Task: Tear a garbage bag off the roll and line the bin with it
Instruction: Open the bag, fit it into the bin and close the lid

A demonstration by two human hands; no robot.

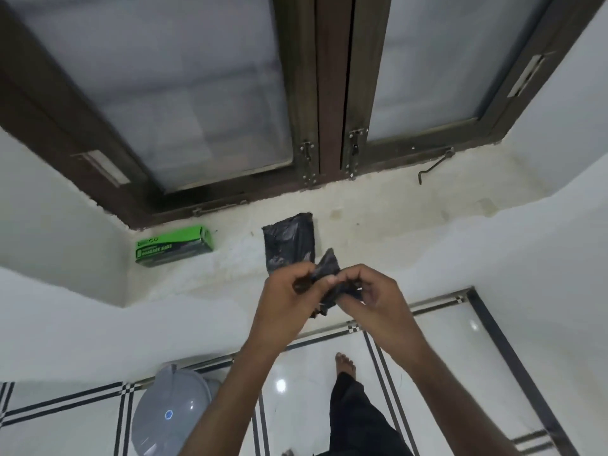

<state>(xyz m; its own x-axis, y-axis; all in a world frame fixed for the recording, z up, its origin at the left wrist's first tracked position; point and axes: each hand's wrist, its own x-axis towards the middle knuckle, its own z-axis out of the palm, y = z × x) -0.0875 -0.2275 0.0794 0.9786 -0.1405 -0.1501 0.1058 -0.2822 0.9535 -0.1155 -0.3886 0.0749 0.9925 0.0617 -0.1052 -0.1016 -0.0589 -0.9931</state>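
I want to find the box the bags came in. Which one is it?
Look at the pale sill under the big dark-framed window. At its left end, in the corner by the white wall, lies a small green box. It is the only bright green thing; the black bag roll beside it is dark and crinkly.

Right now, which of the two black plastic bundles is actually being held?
The small crumpled black bag, pinched between both hands; the flat folded black bundle lies untouched on the sill behind.
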